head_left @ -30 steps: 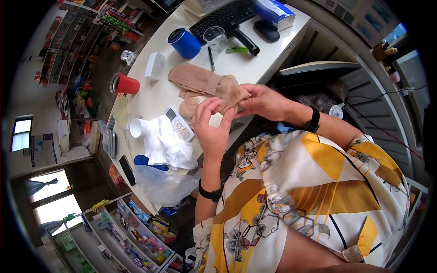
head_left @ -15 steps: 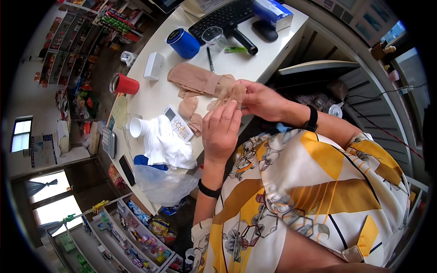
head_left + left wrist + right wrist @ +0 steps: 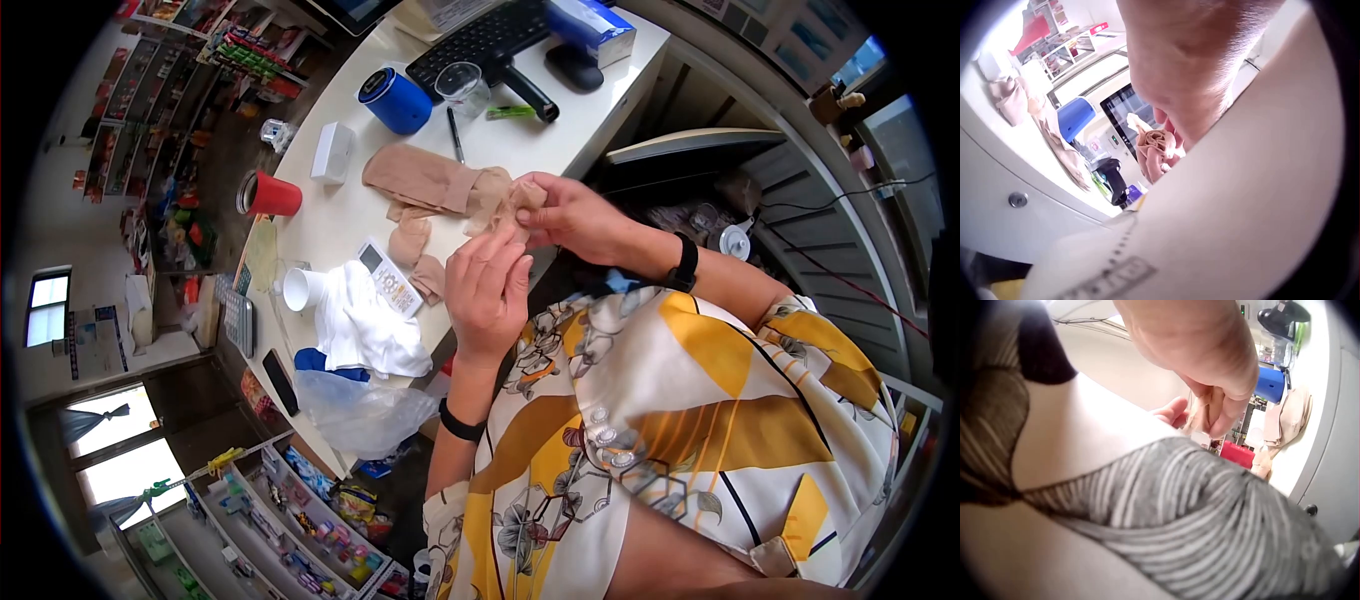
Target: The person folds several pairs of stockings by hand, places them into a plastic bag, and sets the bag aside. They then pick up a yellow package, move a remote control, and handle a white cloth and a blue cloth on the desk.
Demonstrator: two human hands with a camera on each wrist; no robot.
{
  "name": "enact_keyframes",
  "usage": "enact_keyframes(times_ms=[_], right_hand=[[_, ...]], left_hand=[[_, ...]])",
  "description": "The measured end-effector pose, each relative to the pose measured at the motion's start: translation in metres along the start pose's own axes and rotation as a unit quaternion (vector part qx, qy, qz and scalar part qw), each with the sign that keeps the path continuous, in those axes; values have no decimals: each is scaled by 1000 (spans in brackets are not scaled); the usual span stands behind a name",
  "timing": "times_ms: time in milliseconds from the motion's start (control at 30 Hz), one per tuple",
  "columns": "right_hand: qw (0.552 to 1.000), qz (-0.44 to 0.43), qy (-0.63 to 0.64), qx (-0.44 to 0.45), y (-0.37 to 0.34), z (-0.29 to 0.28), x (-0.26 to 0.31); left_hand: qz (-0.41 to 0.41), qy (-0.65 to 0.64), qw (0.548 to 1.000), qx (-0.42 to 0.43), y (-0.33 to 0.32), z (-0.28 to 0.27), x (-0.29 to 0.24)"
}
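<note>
Thin beige fabric [image 3: 507, 205] is bunched up between the two hands, and a folded brown-beige length [image 3: 425, 178] of similar fabric lies beside it on the white desk. My right hand [image 3: 580, 218] pinches the bunch between thumb and fingers; the pinch shows also in the right wrist view, with the fabric [image 3: 1213, 405] below the hand [image 3: 1194, 340]. My left hand [image 3: 485, 295] has its fingertips at the bunch's lower edge, its thumb standing apart. In the left wrist view the fabric [image 3: 1156, 142] looks coiled, and my left palm [image 3: 1188, 69] hides part of it.
On the desk [image 3: 540, 145] are a blue canister [image 3: 396, 100], clear cup [image 3: 464, 88], black scanner [image 3: 528, 92], keyboard, white box [image 3: 332, 153], red cup [image 3: 270, 194], remote [image 3: 390, 277], white cloth [image 3: 365, 320] and plastic bag [image 3: 365, 410]. Shelves of goods stand beyond.
At first my left thumb and forefinger were spread at the fabric; now that hand's fingers are closer together, pointing to it. The bunch in my right hand has changed shape. The view has shifted slightly.
</note>
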State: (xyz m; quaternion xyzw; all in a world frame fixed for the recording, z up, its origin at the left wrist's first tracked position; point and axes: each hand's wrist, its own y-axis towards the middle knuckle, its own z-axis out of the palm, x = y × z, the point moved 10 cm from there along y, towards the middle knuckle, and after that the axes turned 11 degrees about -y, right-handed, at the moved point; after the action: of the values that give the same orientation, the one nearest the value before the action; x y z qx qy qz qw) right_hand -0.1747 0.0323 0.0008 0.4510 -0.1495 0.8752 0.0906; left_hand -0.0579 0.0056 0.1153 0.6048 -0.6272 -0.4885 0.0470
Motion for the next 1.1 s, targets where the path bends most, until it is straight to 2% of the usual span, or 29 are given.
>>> enact_keyframes(times_ms=[67,100,133,200,233,333,467,533,567,667,767,833,867,967,1067,1100], right_hand=[[999,-16,-12,25,-4,6,9],[999,-18,-20,41,-5,9,9],[998,-19,-29,57,-7,11,9],[995,-29,-58,79,-8,16,10],[993,-38,-77,82,-9,18,10],[989,-57,-103,87,-7,17,9],[993,-51,-96,52,-2,11,9],[983,-95,-153,-24,-1,1,16],[974,-117,-182,-62,-2,-3,20],[952,-88,-285,-73,-1,-4,21],[961,-108,-237,-93,1,-8,15],[954,-60,-278,-98,-2,-7,16],[948,-36,-299,-100,-3,-6,16],[890,-131,-418,-129,-9,5,43],[955,-136,-207,-163,-10,-2,38],[963,-112,-188,-155,-9,-3,33]], left_hand=[[-183,-36,980,-66,-5,-19,38],[-275,-54,955,-100,-14,-28,56],[-323,-157,927,-106,-17,-23,68],[-401,-356,836,-115,-21,-7,88],[-431,-371,820,-73,-24,2,90],[-405,-407,816,-61,-28,10,90],[-394,-431,804,-113,-28,11,86],[-376,-456,795,-138,-28,16,86],[-377,-437,804,-147,-30,16,88],[-372,-392,825,-167,-34,19,91],[-353,-389,833,-174,-32,21,88],[-340,-405,832,-169,-27,23,83],[-333,-403,837,-162,-26,24,83],[-311,-409,847,-134,-22,29,79],[-299,-434,843,-106,-17,32,73],[-299,-441,839,-107,-17,32,74]])
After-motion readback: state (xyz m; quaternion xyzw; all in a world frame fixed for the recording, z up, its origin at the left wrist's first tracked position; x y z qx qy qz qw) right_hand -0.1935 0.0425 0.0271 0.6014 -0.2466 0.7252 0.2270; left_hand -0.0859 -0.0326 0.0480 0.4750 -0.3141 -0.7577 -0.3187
